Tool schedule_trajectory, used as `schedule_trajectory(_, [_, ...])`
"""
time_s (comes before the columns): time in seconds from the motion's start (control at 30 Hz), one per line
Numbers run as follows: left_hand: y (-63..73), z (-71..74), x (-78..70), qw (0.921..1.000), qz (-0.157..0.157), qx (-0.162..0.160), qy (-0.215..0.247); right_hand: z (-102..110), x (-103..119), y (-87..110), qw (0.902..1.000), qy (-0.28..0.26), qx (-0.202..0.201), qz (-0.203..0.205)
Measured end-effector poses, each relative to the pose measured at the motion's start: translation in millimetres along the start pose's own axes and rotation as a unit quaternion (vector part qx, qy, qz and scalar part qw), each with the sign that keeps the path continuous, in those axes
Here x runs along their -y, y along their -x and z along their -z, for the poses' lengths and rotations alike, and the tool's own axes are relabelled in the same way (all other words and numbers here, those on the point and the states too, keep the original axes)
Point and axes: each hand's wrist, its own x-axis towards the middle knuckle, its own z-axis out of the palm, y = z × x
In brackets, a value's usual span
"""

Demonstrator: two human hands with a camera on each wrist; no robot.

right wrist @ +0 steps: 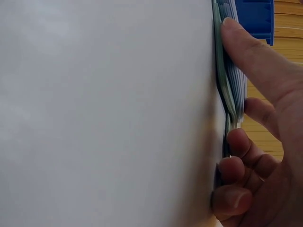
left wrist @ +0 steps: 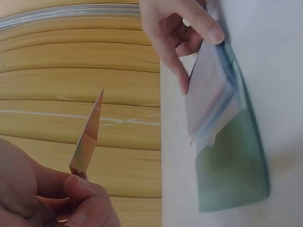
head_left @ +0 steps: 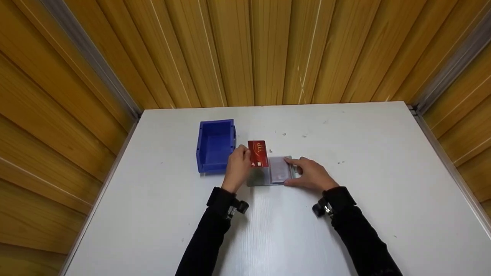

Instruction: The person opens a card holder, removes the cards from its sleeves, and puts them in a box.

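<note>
A red card (head_left: 257, 153) with "VIP" lettering is pinched by the left hand (head_left: 238, 165) at its left edge, raised above the table. In the left wrist view the card (left wrist: 88, 137) appears almost edge-on between thumb and fingers. Beneath it a card holder (head_left: 257, 178) lies spread open, with a dull green cover (left wrist: 232, 170) and a stack of clear plastic sleeves (left wrist: 206, 94) on its right half. The right hand (head_left: 312, 174) grips that half, thumb on the near edge and forefinger on the far edge. The right wrist view has the thumb against the layered sleeves (right wrist: 234, 71).
A blue open bin (head_left: 216, 143) stands just beyond and left of the left hand. The white table (head_left: 364, 153) is bounded by wood-patterned panels (head_left: 268, 50) at the back and sides. Each wrist wears a small camera on a black band.
</note>
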Motion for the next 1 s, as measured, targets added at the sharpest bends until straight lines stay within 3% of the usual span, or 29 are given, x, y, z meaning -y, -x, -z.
schedule_trajectory(0.23, [-20.1,37.0,4.2,0.9986,0.019,-0.049,-0.010,0.6,-0.1,-0.2,1.0000,0.007,0.002,-0.001])
schedule_trajectory(0.5, [-39.3,69.9,35.2,0.9900,0.071,-0.118,-0.031,1.0,-0.8,0.0,1.0000,0.008,0.002,-0.002])
schedule_trajectory(0.7, [-43.3,71.6,52.1,0.9860,0.076,-0.127,-0.077,-0.3,-2.3,0.8,0.9999,0.003,-0.008,0.011])
schedule_trajectory(1.0, [-50.8,58.8,56.8,0.9794,0.057,-0.090,-0.171,-1.9,-2.3,0.6,0.9999,0.002,-0.012,0.007])
